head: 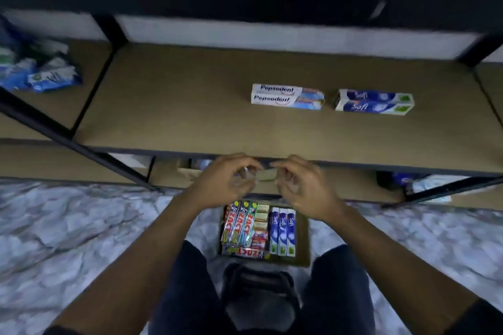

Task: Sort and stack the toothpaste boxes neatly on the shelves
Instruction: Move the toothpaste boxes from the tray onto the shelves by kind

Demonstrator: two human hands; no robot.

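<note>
Toothpaste boxes [258,228], mixed, in carton [302,253] below shelf [177,106]. One pale box [265,175] at shelf's front edge, pinched endwise by my curled left fingers [241,162] and right fingers [288,164]. Pepsodent pair [287,96], Saft pair [374,102] on shelf. Risk: fingertip pinch slips, box drops.

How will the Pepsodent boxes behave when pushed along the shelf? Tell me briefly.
The Pepsodent boxes look like long, straight-edged cartons, so probably stiff and light. They lie flat on the shelf, so they should slide rather than roll or tip. Being two loose boxes, a push at one end may skew them apart.
</note>
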